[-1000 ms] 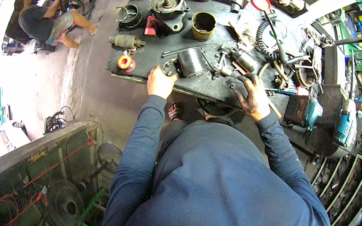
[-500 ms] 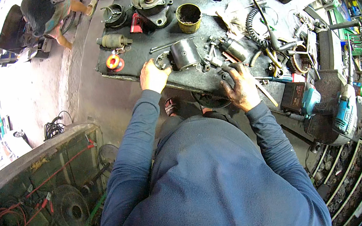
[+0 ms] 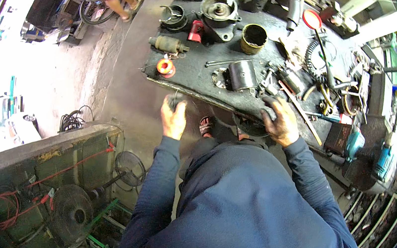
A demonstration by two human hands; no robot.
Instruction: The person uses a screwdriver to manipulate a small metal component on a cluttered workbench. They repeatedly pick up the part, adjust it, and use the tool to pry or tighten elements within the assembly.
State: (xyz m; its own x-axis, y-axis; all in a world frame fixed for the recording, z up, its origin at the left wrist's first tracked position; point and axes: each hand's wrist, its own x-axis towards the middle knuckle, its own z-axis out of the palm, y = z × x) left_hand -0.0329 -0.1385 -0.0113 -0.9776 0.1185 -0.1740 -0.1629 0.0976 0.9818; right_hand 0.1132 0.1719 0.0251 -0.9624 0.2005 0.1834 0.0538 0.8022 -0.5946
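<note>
Smooth black metal cylinder on scuffed dark bench, near side. Bare left hand, half-curled, has left bench edge; grimy right hand bent beside it. Cannot tell either grip.

Mechanical repair workshop, its left side bright.
A dark workbench bears an open metal housing, a metal cylinder and an orange spool; 2 teal power tools sit at the right, and a bicycle wheel shows beyond.
</note>
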